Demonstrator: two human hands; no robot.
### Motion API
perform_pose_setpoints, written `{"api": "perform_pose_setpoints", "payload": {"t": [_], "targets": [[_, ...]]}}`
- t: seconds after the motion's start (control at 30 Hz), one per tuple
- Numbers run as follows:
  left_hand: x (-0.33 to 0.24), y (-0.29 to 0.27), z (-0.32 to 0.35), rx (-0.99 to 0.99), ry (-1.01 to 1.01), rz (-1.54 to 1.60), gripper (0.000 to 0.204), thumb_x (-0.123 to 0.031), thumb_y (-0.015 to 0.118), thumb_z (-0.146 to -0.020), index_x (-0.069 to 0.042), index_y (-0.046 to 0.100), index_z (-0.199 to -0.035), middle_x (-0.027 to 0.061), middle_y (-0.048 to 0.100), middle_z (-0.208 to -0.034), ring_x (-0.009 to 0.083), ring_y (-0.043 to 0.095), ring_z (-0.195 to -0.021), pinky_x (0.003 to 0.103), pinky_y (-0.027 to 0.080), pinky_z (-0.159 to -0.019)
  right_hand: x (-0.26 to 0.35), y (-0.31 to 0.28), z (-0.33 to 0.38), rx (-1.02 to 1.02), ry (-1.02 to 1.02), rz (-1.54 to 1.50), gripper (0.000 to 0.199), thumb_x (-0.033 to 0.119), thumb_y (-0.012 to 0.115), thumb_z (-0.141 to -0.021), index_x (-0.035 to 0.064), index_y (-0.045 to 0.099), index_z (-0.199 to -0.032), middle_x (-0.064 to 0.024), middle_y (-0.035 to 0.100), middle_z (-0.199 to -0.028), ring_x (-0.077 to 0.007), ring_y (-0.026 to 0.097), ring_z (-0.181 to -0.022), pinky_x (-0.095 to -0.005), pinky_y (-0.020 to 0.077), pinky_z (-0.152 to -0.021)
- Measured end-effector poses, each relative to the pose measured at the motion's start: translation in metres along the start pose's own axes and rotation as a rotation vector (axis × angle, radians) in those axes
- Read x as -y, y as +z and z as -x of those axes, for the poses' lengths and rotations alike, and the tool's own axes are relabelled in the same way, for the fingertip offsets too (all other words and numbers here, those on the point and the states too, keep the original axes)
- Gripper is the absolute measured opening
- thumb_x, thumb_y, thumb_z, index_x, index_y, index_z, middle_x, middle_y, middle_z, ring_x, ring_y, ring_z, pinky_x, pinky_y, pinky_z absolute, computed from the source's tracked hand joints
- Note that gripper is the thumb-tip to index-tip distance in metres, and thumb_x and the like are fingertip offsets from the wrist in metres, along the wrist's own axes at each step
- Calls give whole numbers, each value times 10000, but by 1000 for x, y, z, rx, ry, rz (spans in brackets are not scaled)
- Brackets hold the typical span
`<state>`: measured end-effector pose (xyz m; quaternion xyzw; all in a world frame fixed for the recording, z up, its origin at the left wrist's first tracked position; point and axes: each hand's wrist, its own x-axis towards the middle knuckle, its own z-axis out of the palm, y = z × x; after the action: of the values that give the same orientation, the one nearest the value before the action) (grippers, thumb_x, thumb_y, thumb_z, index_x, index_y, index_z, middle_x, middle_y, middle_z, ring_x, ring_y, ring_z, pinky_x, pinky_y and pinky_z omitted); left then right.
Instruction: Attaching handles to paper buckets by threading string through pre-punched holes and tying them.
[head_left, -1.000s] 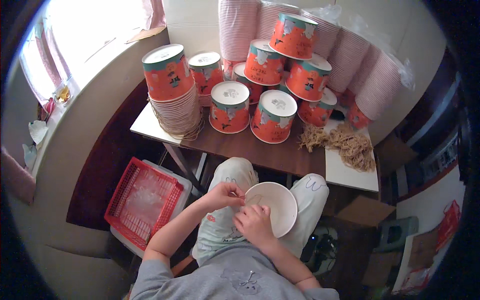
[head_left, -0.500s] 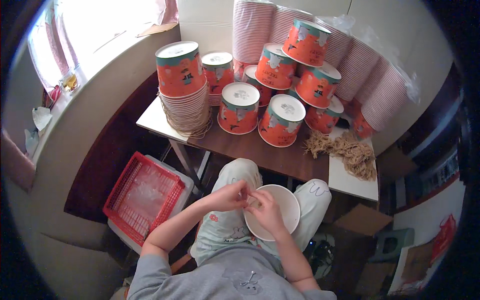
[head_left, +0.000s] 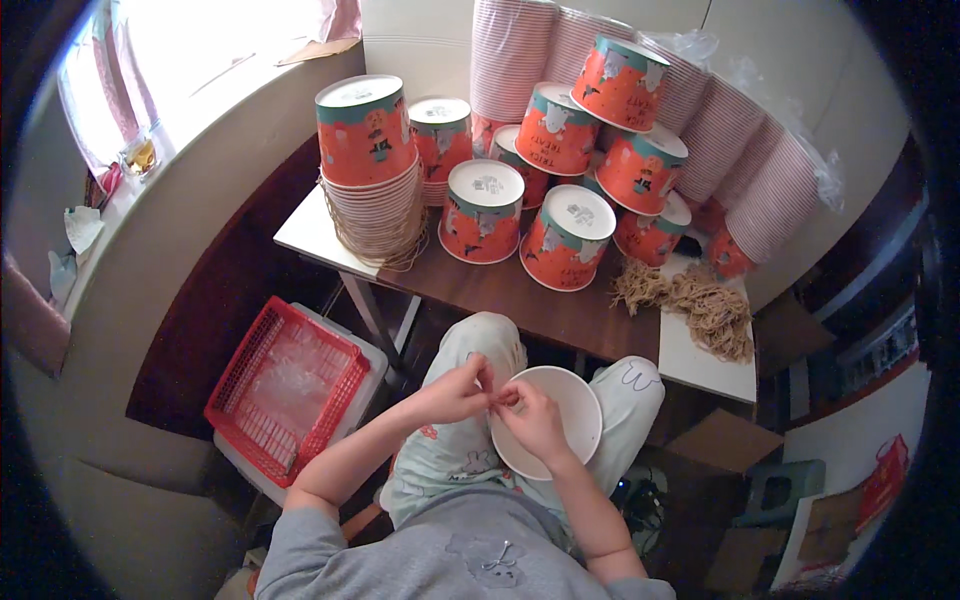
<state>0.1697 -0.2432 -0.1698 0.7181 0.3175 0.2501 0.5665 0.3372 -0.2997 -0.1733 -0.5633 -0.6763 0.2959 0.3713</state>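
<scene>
Fingers (head_left: 514,393), seemingly together, over bucket (head_left: 565,430), brown tabletop (head_left: 480,290) ahead, window (head_left: 230,45) left.

Looking steeply down from the wearer's head, the single fisheye view has the grey T-shirt (head_left: 430,530) nearest, then the pale trousers (head_left: 440,462). Beyond, it faces the desk (head_left: 480,290) across its near edge, taking in both near corners.
</scene>
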Motion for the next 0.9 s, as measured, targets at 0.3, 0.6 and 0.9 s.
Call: {"api": "perform_pose_setpoints", "payload": {"t": [0.3,0.6,0.9], "targets": [[16,19,37,-342,83,-356,193,-129,631,-693,-93,607,-881,80,539,-747,217,562,-722,313,465,-631,3,-3,-1,-4,71,-169,193,51,655,-706,35,519,-842,-54,601,-744,-145,593,-700,-268,471,-651],[39,40,29,-507,193,-560,115,-129,652,-676,-89,629,-782,72,556,-657,245,569,-611,342,461,-536,0,-1,0,-5,85,-176,199,56,653,-710,30,513,-849,-56,602,-748,-142,594,-702,-267,471,-653],[26,32,24,-612,330,-482,148,-45,641,-680,-46,633,-827,85,625,-724,215,611,-623,292,487,-539,-1,0,1,-7,86,-175,206,73,653,-713,29,511,-857,-55,605,-747,-143,594,-698,-270,470,-648]]}}
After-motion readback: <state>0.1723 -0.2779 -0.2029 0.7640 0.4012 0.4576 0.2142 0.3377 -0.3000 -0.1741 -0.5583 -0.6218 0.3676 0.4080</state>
